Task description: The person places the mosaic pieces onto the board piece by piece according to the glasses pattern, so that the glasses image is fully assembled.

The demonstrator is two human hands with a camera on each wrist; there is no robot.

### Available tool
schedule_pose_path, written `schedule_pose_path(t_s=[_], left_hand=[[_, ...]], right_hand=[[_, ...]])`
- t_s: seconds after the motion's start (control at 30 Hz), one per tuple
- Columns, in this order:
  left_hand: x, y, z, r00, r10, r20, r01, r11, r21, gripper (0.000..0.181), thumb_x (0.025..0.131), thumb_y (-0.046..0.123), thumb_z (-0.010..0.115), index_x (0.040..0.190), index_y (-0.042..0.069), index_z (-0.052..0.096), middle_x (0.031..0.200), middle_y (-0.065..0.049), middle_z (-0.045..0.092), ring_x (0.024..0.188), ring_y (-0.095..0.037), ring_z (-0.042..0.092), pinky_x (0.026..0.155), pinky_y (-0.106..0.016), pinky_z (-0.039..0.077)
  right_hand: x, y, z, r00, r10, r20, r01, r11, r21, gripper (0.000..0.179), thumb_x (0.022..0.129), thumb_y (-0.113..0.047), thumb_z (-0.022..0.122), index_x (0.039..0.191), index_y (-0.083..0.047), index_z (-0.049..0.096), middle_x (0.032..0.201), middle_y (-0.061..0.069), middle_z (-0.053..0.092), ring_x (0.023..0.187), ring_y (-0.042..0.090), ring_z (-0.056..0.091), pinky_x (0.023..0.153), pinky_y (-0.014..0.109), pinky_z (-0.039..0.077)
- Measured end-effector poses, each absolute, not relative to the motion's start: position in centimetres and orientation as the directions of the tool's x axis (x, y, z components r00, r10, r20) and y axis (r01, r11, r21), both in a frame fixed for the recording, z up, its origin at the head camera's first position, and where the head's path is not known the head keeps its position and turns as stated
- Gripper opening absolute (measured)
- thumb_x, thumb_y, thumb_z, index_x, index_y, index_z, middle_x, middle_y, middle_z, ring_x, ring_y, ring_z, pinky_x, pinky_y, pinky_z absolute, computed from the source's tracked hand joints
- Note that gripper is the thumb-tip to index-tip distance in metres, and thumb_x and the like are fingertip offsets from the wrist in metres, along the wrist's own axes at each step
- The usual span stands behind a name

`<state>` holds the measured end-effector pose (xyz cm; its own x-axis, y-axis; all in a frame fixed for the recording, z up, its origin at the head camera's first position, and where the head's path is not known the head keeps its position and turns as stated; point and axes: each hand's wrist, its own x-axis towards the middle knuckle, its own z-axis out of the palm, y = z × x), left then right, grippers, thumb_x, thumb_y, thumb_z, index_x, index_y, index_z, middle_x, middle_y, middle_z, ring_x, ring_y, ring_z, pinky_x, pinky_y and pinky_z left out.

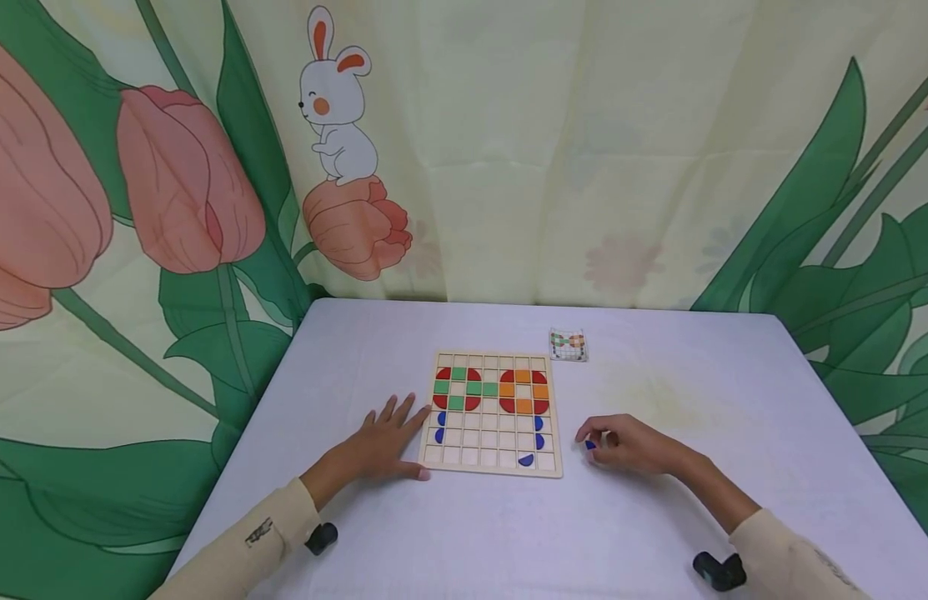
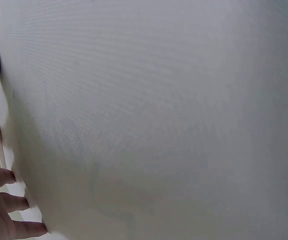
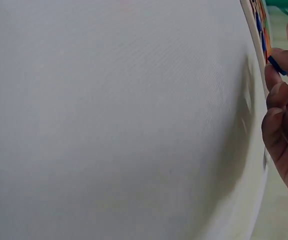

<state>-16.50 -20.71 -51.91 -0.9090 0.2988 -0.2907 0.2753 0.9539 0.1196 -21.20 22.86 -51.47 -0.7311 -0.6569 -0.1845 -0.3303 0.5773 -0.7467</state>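
Note:
A square wooden grid board (image 1: 490,435) lies on the table with red, green and orange pieces forming two rounded shapes joined by a green square (image 1: 490,389). Below them, blue half-round pieces (image 1: 539,423) sit along the left and right sides, and one more blue piece (image 1: 526,460) lies in the bottom row. My left hand (image 1: 384,442) is spread flat with thumb and index finger against the board's left edge. Right of the board, my right hand (image 1: 632,443) pinches a small blue piece (image 3: 276,65) between thumb and index finger.
A small pattern card (image 1: 568,345) lies behind the board's far right corner. The white tablecloth (image 1: 659,367) runs back to a curtain (image 1: 509,167) printed with tulips and a rabbit. Black wrist devices (image 1: 720,572) sit by both sleeves.

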Motion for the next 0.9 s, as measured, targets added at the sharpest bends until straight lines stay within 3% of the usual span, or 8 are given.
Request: schedule_pose_path(t_s=[0.37,0.67,0.9], left_hand=[[-16.4,-20.7,-52.0,-0.911,0.292,-0.290,0.265,0.956,0.129,0.109,0.074,0.075,0.069,0.161,0.028,0.022,0.169,-0.011,0.013,0.154,-0.044,0.010,0.115,-0.070,0.023],[-16.5,-20.6,-52.0,-0.913,0.287,-0.291,0.265,0.958,0.114,0.109,0.074,0.076,0.068,0.161,0.028,0.022,0.169,-0.011,0.013,0.155,-0.044,0.009,0.115,-0.069,0.023],[-16.4,-20.6,-51.9,-0.911,0.290,-0.294,0.269,0.957,0.112,0.110,0.074,0.076,0.068,0.161,0.028,0.021,0.169,-0.011,0.013,0.155,-0.044,0.009,0.115,-0.070,0.023]], right_hand=[[-21.9,18.0,-51.4,-0.710,-0.698,-0.096,-0.391,0.504,-0.770,0.018,0.086,-0.027,0.080,0.100,-0.019,0.074,0.081,-0.008,0.061,0.074,0.009,0.053,0.062,0.019,0.044],[-22.0,13.9,-51.3,-0.724,-0.687,-0.054,-0.389,0.472,-0.791,0.016,0.086,-0.025,0.081,0.098,-0.015,0.077,0.081,-0.007,0.063,0.075,0.013,0.054,0.061,0.020,0.043],[-21.9,11.2,-51.3,-0.693,-0.721,-0.030,-0.411,0.429,-0.804,0.012,0.090,-0.018,0.077,0.101,-0.013,0.077,0.082,-0.007,0.066,0.074,0.009,0.055,0.061,0.020,0.049]])
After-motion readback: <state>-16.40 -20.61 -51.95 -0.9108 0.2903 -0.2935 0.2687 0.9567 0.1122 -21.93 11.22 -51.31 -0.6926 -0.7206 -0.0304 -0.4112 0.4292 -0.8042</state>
